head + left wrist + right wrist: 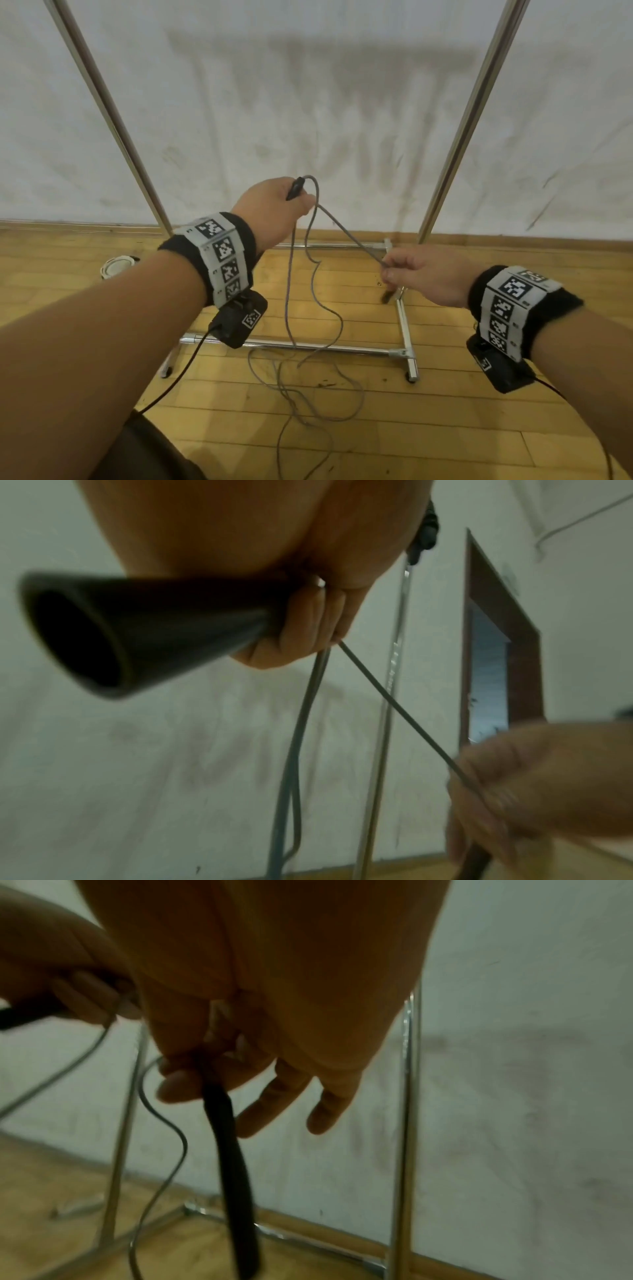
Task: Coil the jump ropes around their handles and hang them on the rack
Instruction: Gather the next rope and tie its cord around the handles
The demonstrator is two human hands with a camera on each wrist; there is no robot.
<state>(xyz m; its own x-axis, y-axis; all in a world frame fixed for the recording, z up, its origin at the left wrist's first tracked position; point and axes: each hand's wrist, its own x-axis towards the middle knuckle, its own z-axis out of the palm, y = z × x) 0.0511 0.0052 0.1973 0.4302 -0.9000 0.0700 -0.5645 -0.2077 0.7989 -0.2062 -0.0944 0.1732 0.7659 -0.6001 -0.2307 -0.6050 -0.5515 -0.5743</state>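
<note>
My left hand [274, 209] grips one black handle [294, 189] of a grey jump rope [349, 236], raised in front of the rack. In the left wrist view its fingers curl round that handle [154, 631]. A taut stretch of rope runs down-right to my right hand [414, 277]. There thumb and forefinger pinch the rope at the top of the second black handle [232, 1164], which hangs straight down; the other fingers are loose. The rest of the rope droops from the left hand and lies in loose loops [308, 394] on the floor.
The chrome rack has two slanting uprights [113, 116] [469, 113] and a floor frame [404, 325] just beyond my hands, against a white wall. A small round white object [118, 265] lies on the wooden floor at the left.
</note>
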